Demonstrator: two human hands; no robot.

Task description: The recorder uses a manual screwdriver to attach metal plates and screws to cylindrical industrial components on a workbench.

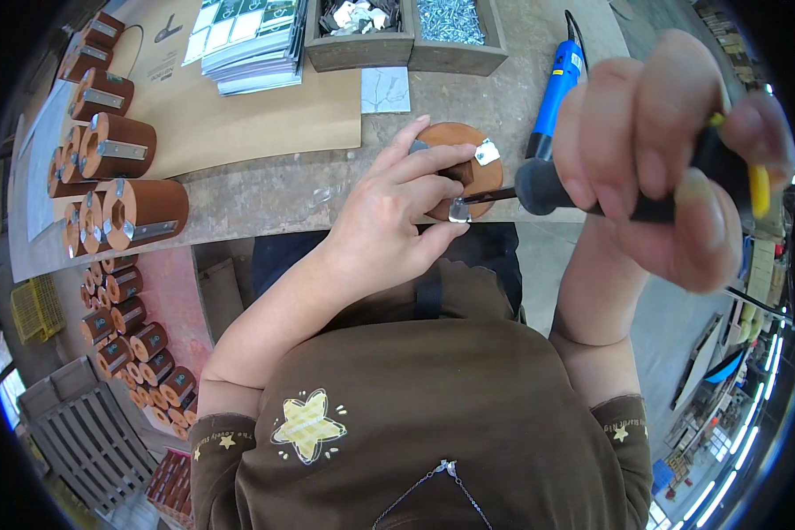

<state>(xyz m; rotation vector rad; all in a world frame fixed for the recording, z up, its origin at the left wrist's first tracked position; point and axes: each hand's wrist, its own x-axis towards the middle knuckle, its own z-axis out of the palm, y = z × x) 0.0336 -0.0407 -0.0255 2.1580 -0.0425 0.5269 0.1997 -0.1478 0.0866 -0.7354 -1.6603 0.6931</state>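
Observation:
A brown-orange cylinder [449,135] with a central hole stands near the table's front edge. My left hand [387,210] grips it, fingers laid over its top by the hole and thumb near its front rim. A small shiny metal strip end [458,210] shows at that rim, and a second metal tab [487,152] lies on the far right side. In my raised right hand [649,168] is a screwdriver [536,186] with a black and yellow handle. Its shaft points left, and the tip appears to meet the front metal strip; exact contact is hard to tell.
A blue corded power screwdriver [560,88] lies right of the cylinder. Behind are a wooden box of screws [450,22], another with small parts [359,18], and a stack of printed cards [254,66] on cardboard [274,124]. Several similar cylinders [146,212] stand at left, more below.

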